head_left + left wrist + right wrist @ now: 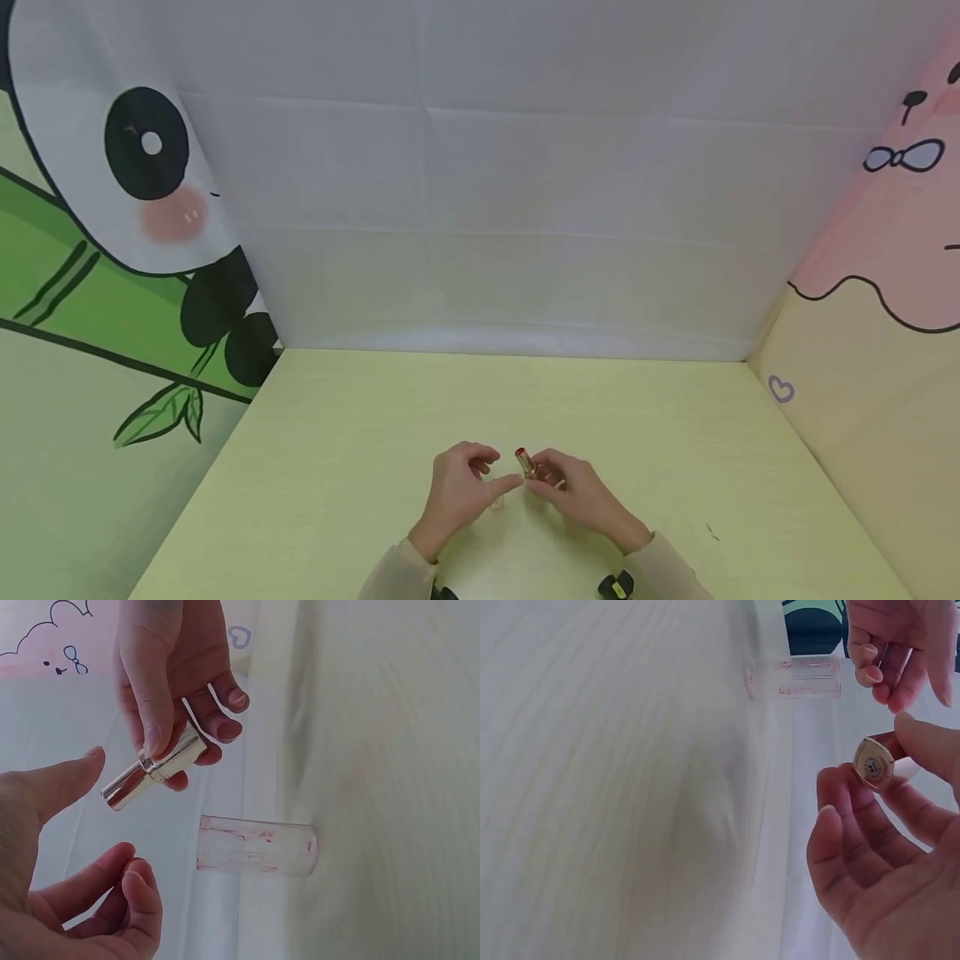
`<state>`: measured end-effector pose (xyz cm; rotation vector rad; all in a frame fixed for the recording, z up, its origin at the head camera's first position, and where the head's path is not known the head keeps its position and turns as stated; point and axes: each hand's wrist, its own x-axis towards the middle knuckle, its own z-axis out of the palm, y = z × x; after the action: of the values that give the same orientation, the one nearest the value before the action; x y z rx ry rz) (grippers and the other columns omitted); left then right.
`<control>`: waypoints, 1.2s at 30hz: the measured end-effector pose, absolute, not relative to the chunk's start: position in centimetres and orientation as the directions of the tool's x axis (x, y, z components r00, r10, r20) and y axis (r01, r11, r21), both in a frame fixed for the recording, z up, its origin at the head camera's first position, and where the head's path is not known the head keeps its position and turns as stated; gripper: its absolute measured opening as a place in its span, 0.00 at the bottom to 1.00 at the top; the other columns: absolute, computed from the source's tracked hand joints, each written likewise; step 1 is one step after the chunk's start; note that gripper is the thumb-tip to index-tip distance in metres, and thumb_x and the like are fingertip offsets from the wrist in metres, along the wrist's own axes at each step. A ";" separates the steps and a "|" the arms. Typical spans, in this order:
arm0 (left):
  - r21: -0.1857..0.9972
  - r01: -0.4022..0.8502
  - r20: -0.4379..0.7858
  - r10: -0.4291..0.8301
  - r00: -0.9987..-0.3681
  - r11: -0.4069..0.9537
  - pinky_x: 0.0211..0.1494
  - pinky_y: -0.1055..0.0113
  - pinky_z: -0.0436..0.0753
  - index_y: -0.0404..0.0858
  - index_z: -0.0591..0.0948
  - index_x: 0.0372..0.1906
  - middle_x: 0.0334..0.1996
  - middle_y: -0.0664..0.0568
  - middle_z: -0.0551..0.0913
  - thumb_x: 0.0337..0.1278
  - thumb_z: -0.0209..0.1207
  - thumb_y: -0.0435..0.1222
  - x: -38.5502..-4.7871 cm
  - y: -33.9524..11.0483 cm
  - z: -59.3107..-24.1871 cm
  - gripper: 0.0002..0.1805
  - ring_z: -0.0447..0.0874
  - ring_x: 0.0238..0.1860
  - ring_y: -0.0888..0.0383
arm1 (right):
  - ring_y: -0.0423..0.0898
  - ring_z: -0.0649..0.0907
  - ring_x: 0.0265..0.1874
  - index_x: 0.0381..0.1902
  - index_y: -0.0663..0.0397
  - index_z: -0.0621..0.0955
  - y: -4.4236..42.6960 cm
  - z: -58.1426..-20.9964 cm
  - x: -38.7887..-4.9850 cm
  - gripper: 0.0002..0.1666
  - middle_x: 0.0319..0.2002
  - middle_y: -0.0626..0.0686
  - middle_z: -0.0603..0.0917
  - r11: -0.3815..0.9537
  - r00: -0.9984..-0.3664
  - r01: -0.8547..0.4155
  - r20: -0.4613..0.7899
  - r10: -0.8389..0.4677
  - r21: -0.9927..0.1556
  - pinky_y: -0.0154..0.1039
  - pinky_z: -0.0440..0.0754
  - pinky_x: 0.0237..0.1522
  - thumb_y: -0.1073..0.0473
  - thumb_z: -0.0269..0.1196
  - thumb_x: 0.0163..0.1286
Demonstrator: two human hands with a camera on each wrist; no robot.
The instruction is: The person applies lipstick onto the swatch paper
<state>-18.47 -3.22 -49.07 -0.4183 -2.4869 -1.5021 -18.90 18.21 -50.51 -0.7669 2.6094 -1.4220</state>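
My right hand (pixel 581 500) pinches a gold lipstick (pixel 526 464) between thumb and fingers, slightly above the table. Red shows at the lipstick's upper end in the head view. In the right wrist view its gold base with a round label faces the camera. Close by on the left, my left hand (pixel 459 490) holds nothing, its thumb stretched out and its other fingers loosely bent. A clear lipstick cap (pixel 256 846) with red smears inside stands upright on the table below the hands, touched by neither. From the head camera the left hand mostly hides it.
The pale yellow table (pixel 360 417) meets a white cloth backdrop (pixel 525 208) at the back. Printed side panels stand at left and right, with a panda (pixel 75 150) and a pink figure (pixel 892 225). A small dark mark (pixel 712 532) lies on the right of the table.
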 end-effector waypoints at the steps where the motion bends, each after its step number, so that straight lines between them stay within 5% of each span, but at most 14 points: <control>1: 0.836 0.334 0.308 0.130 -0.942 0.435 0.29 0.68 0.77 0.42 0.85 0.31 0.27 0.57 0.81 0.36 0.75 0.50 -18.5 -3.1 -48.9 0.19 0.79 0.27 0.58 | 0.42 0.81 0.33 0.48 0.51 0.79 18.1 -50.4 -18.8 0.16 0.35 0.43 0.82 0.446 -0.874 -0.396 0.180 -0.451 -0.803 0.37 0.80 0.34 0.49 0.60 0.69; 6: 0.862 0.292 0.266 0.121 -0.956 0.415 0.27 0.68 0.78 0.40 0.86 0.28 0.22 0.59 0.82 0.39 0.74 0.52 -18.6 -2.6 -48.4 0.19 0.79 0.23 0.65 | 0.41 0.80 0.32 0.49 0.49 0.79 17.7 -49.9 -18.5 0.15 0.33 0.42 0.82 0.433 -0.884 -0.406 0.226 -0.408 -0.805 0.38 0.80 0.33 0.49 0.62 0.68; 20: 0.917 0.284 0.254 0.138 -0.957 0.282 0.26 0.67 0.80 0.40 0.87 0.27 0.24 0.58 0.84 0.44 0.72 0.50 -18.8 -2.1 -48.1 0.16 0.82 0.24 0.62 | 0.43 0.81 0.31 0.46 0.43 0.79 16.5 -49.4 -17.7 0.13 0.31 0.41 0.82 0.410 -0.894 -0.414 0.278 -0.352 -0.813 0.39 0.80 0.31 0.55 0.67 0.63; 31: 0.906 0.326 0.304 0.122 -0.945 0.270 0.28 0.68 0.81 0.38 0.87 0.27 0.24 0.56 0.84 0.47 0.72 0.44 -18.5 -2.2 -48.1 0.12 0.82 0.24 0.62 | 0.51 0.83 0.32 0.43 0.60 0.77 15.3 -46.7 -16.2 0.14 0.35 0.54 0.83 0.351 -0.909 -0.365 0.249 -0.333 -0.862 0.41 0.82 0.34 0.68 0.68 0.60; 36: 0.908 0.337 0.319 0.109 -0.941 0.251 0.28 0.68 0.81 0.37 0.86 0.28 0.24 0.56 0.84 0.48 0.71 0.41 -18.4 -2.2 -48.0 0.11 0.83 0.24 0.62 | 0.49 0.83 0.32 0.38 0.61 0.77 15.1 -46.1 -15.9 0.11 0.33 0.53 0.83 0.345 -0.922 -0.341 0.240 -0.304 -0.874 0.40 0.82 0.35 0.65 0.68 0.60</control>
<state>-18.39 -2.22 -48.00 -0.4203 -2.3262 -1.7648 -15.88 15.13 -46.08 -0.6245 2.6052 -1.7070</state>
